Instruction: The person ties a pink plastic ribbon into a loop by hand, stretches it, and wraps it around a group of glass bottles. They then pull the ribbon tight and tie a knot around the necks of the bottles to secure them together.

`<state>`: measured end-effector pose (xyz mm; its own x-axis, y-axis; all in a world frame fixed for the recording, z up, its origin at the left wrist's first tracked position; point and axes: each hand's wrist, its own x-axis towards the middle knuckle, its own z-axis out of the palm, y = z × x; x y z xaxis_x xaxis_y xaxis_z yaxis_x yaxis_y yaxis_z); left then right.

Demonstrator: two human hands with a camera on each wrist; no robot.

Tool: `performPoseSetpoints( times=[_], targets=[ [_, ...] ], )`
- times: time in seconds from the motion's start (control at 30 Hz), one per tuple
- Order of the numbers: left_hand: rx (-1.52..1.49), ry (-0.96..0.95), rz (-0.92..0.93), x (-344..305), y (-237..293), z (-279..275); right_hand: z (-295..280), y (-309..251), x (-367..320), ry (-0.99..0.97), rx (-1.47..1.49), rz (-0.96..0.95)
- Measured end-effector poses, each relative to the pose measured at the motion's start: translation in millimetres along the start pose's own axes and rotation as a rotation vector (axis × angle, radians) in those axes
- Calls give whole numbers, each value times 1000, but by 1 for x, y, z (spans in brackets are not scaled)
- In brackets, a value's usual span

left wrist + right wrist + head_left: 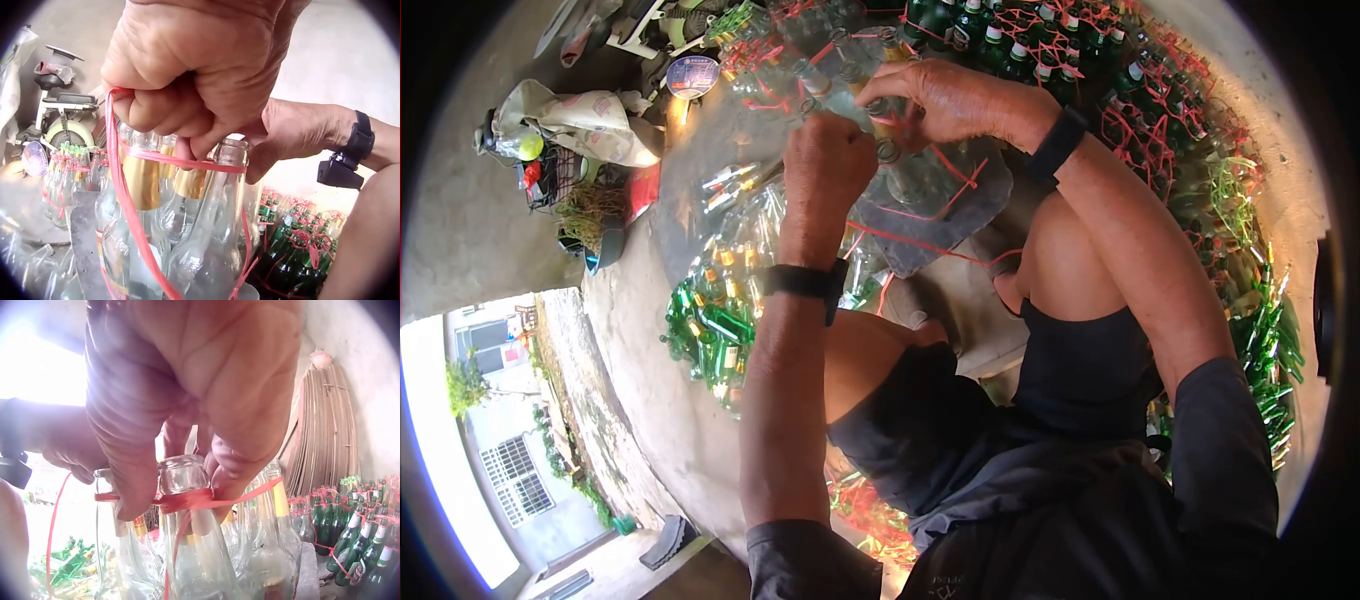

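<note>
Clear glass bottles (206, 244), some with gold neck foil, stand upright in a tight cluster on a dark slab (910, 255). Pink-red plastic string (181, 160) runs round their necks. My left hand (830, 160) is a fist above the cluster, gripping the string, which hangs from its curled fingers in the left wrist view. Across from it, my right hand (955, 100) reaches down among the necks. In the right wrist view its thumb and fingers straddle one glass bottle (183, 475) at the string wrapped round the neck. Some fingertips are hidden behind the glass.
Green bottles (990, 40) tied with red string stand in bundles at the back and right. Loose clear and green bottles (725, 320) lie on the floor at the left. Stacked flat brown sheets (325, 431) lean on the wall. A scooter (65, 112) is parked behind.
</note>
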<state>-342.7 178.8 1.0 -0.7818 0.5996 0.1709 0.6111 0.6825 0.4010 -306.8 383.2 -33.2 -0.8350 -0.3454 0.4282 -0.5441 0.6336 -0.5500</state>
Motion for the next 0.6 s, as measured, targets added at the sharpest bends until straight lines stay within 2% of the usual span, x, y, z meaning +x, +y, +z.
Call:
performPoseSetpoints(
  times=[0.07,0.23,0.4,0.47,0.6],
  targets=[
    [-51,65,-41,-4,3,2,-2,-1,0,-20,11,14],
    [-151,58,-125,-18,-1,11,-10,-12,0,-123,106,183],
    [-251,31,-264,-28,3,9,-8,-13,0,-125,86,194],
    [-460,62,-356,-31,4,11,-8,-13,0,-126,79,188],
    [-587,128,-399,-41,5,22,-8,-14,-1,-127,101,196]
  ],
)
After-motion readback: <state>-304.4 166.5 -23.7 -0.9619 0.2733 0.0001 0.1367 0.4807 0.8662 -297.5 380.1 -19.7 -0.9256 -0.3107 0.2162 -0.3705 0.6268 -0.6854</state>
